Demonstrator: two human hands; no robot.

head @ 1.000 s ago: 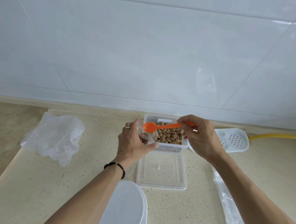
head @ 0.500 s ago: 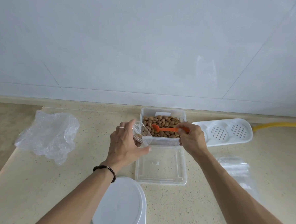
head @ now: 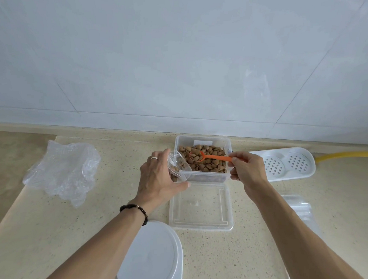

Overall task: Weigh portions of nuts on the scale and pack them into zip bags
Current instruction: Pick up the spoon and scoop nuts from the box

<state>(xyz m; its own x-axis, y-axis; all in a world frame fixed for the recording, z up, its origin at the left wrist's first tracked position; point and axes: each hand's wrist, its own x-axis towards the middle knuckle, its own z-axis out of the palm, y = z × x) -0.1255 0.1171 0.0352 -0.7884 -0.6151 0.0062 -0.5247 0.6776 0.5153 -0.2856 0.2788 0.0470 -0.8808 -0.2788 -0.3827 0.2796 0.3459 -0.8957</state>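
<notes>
Right grip (head: 245, 170) pinched orange spoon (head: 209, 157) handle, bowl resting on nuts (head: 203, 159) in clear tub (head: 203, 158) at desk (head: 55, 220) 12 o'clock. Left grip (head: 157, 179) curled round clear zip bag (head: 177, 169) holding some nuts, touching tub's 9 o'clock wall. White label on tub, no readable writing. Scale (head: 151, 258) at 6 o'clock.

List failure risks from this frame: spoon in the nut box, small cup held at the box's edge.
1. The left hand grips the small clear cup tilted at the rim of the nut box; nuts already in it could spill onto the counter.
2. The right hand pinches the orange spoon at the very end of its handle, so a loaded bowl may wobble and drop nuts during transfer.
</notes>
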